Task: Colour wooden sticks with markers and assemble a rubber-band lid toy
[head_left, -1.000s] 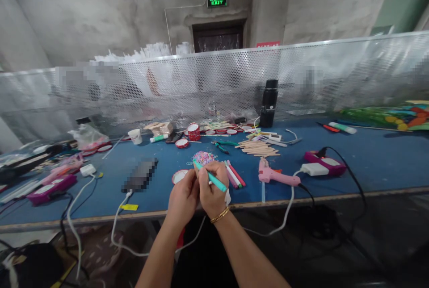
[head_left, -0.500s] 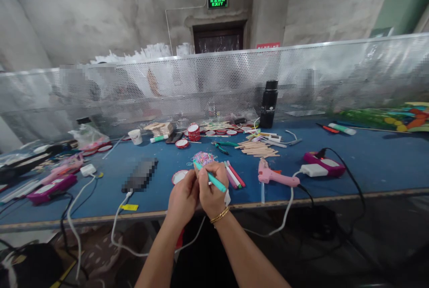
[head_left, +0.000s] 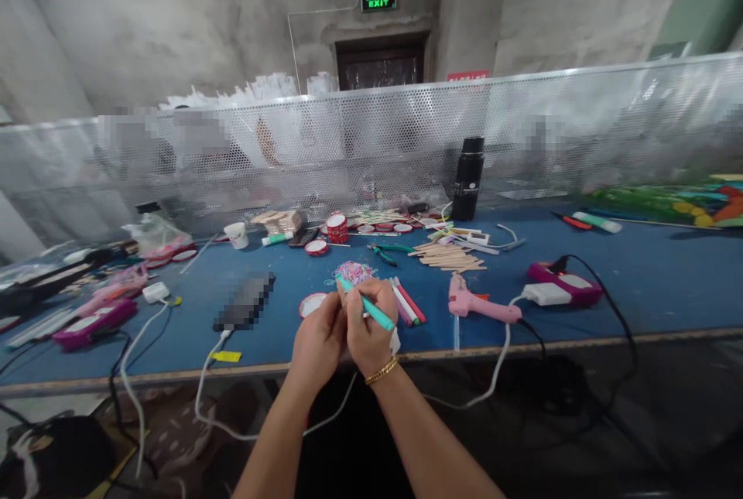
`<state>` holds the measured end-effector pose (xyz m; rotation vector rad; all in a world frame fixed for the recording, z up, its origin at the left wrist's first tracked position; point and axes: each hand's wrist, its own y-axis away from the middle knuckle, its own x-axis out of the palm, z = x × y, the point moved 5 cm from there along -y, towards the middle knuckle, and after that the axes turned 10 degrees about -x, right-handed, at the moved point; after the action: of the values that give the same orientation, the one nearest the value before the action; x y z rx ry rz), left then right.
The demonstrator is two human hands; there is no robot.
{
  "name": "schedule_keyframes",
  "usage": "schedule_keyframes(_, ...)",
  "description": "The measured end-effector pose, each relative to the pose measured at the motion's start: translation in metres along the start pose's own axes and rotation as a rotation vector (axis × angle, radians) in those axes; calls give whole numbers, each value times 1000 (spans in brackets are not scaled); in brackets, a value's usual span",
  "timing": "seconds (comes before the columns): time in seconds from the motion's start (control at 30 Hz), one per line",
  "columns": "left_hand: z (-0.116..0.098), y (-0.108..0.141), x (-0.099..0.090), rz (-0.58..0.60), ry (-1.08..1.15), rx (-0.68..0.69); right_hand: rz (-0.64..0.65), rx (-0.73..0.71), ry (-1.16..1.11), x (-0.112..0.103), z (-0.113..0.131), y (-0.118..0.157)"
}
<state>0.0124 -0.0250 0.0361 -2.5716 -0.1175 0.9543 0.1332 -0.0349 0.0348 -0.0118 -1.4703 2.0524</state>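
Note:
My right hand (head_left: 367, 344) is closed around a turquoise marker (head_left: 378, 316), which slants across the fingers with one end pointing up and away to the left. Right against it, my left hand (head_left: 316, 338) is closed too, fingertips pressed together; whatever it pinches is hidden. Just beyond the hands lies a heap of small multicoloured rubber bands (head_left: 355, 272). A round red-rimmed white piece (head_left: 312, 304) lies partly behind my left hand. Beside my right hand are several felt-tip markers (head_left: 408, 304) in purple, white and red.
To the right are a pink glue gun (head_left: 481, 307) and a purple power strip (head_left: 572, 286). Wooden sticks (head_left: 446, 255), green-handled pliers (head_left: 386, 254) and stacked red-rimmed discs (head_left: 337, 228) lie farther back. A black bottle (head_left: 467, 178) stands by the mesh divider (head_left: 395, 128). A phone (head_left: 244, 302) lies left.
The view has shifted very slightly. Both hands stay together over the table edge, with the marker still in my right hand.

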Motion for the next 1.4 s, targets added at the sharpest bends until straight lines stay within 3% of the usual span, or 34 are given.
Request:
schedule_keyframes(0.87,0,1,1,17,12,3,-18,6,-10,-3,-1,0)
schedule_keyframes(1.4,0,1,1,12,18,0,37,-25,-31,-1,1,0)
